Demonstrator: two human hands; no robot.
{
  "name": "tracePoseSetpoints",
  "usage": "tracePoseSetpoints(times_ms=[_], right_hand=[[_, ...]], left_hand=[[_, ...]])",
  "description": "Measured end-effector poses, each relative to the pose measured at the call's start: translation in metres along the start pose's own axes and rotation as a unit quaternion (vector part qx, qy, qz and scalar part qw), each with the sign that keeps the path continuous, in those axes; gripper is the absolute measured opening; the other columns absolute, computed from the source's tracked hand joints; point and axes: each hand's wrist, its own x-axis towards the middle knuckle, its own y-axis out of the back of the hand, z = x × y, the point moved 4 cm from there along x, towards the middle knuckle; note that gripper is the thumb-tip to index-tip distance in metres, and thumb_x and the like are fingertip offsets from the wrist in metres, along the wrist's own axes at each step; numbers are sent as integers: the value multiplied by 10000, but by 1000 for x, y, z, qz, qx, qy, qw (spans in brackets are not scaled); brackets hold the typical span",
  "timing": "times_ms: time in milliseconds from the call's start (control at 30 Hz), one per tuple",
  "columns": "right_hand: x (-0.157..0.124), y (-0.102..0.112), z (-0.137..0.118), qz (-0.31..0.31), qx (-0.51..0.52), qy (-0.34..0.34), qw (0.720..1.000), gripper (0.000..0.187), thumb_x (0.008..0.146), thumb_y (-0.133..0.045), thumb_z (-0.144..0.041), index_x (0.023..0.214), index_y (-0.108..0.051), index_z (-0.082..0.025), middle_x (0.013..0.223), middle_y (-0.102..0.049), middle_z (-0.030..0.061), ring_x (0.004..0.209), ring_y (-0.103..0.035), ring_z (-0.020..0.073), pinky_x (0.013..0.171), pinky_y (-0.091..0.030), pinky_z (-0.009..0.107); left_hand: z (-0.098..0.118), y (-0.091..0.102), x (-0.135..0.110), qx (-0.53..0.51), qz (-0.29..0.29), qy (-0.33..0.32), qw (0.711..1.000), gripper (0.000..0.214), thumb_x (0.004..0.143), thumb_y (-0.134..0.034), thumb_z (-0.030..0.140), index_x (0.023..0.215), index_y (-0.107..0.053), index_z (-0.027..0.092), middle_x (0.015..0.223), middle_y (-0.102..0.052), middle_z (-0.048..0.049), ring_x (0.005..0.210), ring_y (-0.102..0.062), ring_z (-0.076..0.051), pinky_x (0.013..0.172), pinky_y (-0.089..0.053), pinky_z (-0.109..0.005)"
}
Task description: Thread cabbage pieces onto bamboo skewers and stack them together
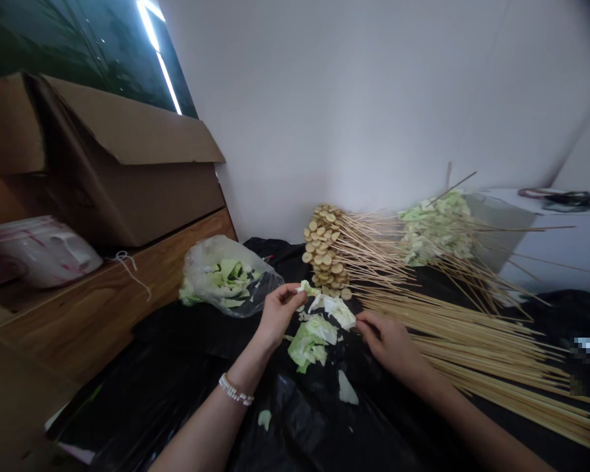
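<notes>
My left hand (277, 316), a beaded bracelet on its wrist, pinches a small pale cabbage piece (307, 287) between thumb and fingers. Just right of it, my right hand (387, 338) has thumb and fingertips closed at the edge of a whitish cabbage leaf (338, 311). Below both hands lies a greener heap of torn cabbage (307, 343) on black plastic sheeting (305, 419). Two loose scraps rest nearer to me. Left of my left hand sits a clear plastic bag (196, 262) with cut cabbage inside.
Skewered potato slices (324, 242) are stacked against the wall. Behind right, cabbage skewers (435, 226) form a pile with sticks poking out. Bare wooden skewers (472, 334) spread under and beyond my right arm. A cardboard box (157, 196) and white mug (44, 252) stand on a wooden surface at left.
</notes>
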Motion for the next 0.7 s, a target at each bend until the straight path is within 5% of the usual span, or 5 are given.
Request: tracePoseSetpoints(times_ms=[333, 500, 700], right_hand=[[0, -1, 5, 11, -18, 12, 1000, 253, 921, -400, -279, 854, -633, -206, 817, -693, 41, 755, -628, 196, 717, -427, 310], [-1, -3, 4, 12, -19, 9, 1000, 251, 927, -393, -275, 857, -624, -208, 813, -687, 37, 759, -624, 194, 725, -423, 304], [-3, -5, 4, 10, -40, 16, 999, 264, 936, -371, -274, 834, -606, -205, 736, -655, 25, 680, -596, 177, 679, -402, 287]], left_hand=[[0, -1, 1, 101, -36, -75, 991, 251, 669, -766, 245, 899, -751, 147, 979, -735, -96, 894, -670, -209, 838, -501, -302], [-4, -4, 0, 44, -53, -26, 997, 278, 645, -795, 261, 896, -751, 149, 1070, -722, -101, 934, -669, -215, 875, -495, -312], [-12, -6, -3, -16, -72, 38, 997, 319, 621, -830, 287, 897, -749, 150, 909, -752, -74, 790, -675, -161, 787, -509, -267]])
